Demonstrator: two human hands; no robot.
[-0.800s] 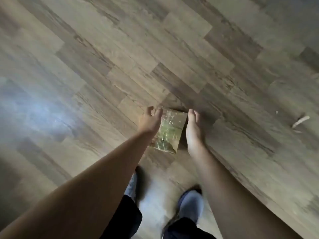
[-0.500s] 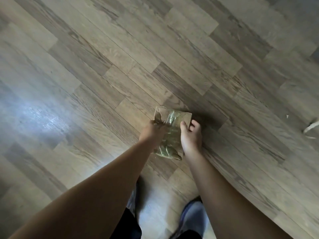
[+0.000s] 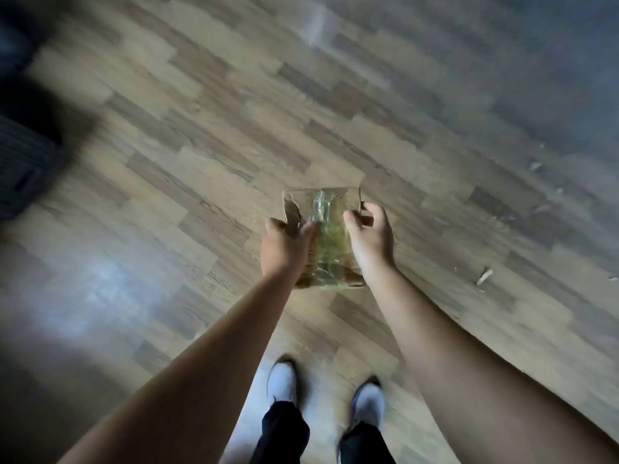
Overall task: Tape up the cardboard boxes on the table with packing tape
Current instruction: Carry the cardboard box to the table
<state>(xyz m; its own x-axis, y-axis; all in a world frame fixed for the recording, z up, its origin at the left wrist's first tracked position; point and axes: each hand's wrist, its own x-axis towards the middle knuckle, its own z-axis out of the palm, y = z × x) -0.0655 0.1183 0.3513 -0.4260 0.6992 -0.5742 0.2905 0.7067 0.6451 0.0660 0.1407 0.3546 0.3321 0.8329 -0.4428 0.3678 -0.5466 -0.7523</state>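
A small cardboard box (image 3: 348, 200) was held above the wood-plank floor (image 3: 201, 162), in front of the person's white shoes (image 3: 283, 380). The left hand (image 3: 284, 249) gripped its left edge, thumb on top. The right hand (image 3: 370, 237) curled round its right edge. Clear packing tape (image 3: 326, 212) ran along the closed top, whose left flap was torn. Its contents were hidden. Small scraps (image 3: 484, 276) lay on the floor to the right.

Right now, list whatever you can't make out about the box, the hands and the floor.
Head view only:
1. Box underside: hidden by the box itself.
2. Left hand and right hand: their fingertips are partly hidden behind the box they grip.
3. Dark object at the left edge: cut off and blurred.
4. Scraps on the floor: too small and blurred to identify.
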